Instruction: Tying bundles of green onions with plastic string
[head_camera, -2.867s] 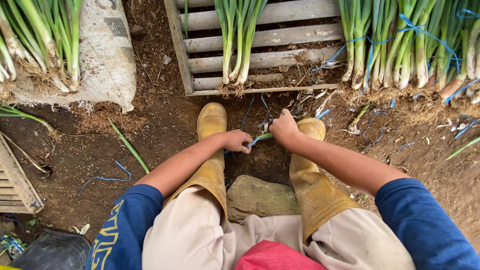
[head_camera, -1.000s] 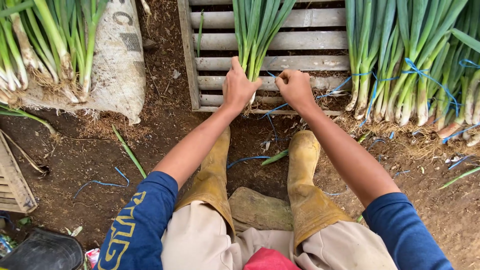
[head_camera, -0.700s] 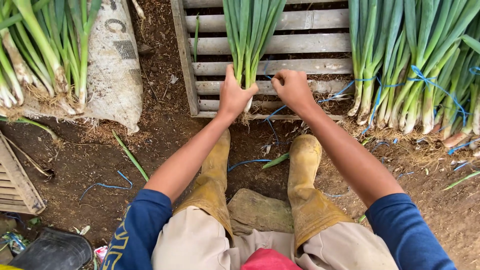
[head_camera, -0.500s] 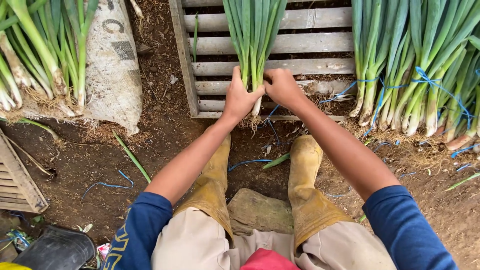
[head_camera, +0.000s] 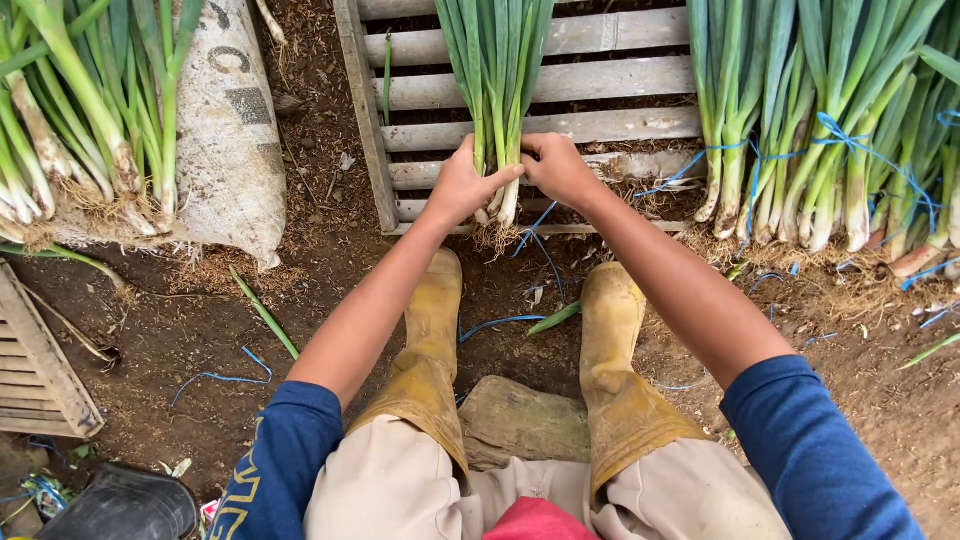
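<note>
Currently both hands are closed on one bunch of green onions. Left hand wraps the stalks from its side, fingers curled round the white lower part, thumb across the front. Right hand grips the same bunch from the opposite side, fingertips meeting the left hand's at the stalks. The two hands touch or nearly touch across the bunch.

The bunch lies on a wooden slatted crate, leaves running away from the hands, roots hanging just below the knuckles at the crate's near edge. A length of blue string trails out from under the right hand toward the ground; can't tell if either hand actually holds it.

Beyond the right hand, well off to its outer side: bundles of tied green onions, wrapped in blue string, roots toward the person. Beyond the left hand, far to its outer side: more green onions lying on a white woven sack.

Below the hands, nearer the body: two yellow rubber boots on bare soil, a stone between them. A loose green leaf lies between the boots, under the right wrist. Another stray stalk lies on the dirt under the left forearm's outer side. Blue sleeves, beige trousers.
</note>
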